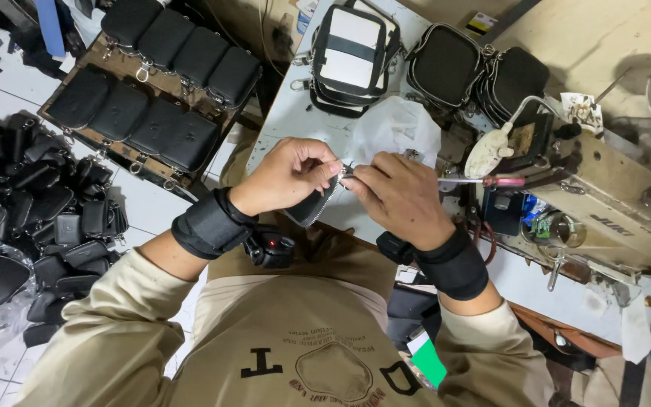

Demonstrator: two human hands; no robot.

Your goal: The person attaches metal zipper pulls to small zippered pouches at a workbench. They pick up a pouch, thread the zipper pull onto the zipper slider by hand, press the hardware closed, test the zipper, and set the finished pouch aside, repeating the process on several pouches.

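Note:
My left hand (288, 175) grips a small black zippered pouch (312, 205) by its upper edge, the zipper teeth showing along its side. My right hand (397, 196) pinches the metal zipper pull (346, 172) at the top of the pouch, fingertips meeting those of the left hand. Both wrists wear black bands. The pouch is held in the air above my lap, in front of the white sewing table (288, 113).
A sewing machine (612, 203) stands at the right, with pink-handled snips (484, 182) beside it. Finished black pouches (461, 64) are stacked at the table's back. A wooden tray of pouches (152, 90) and a heap of pouches (24, 218) lie on the floor at left.

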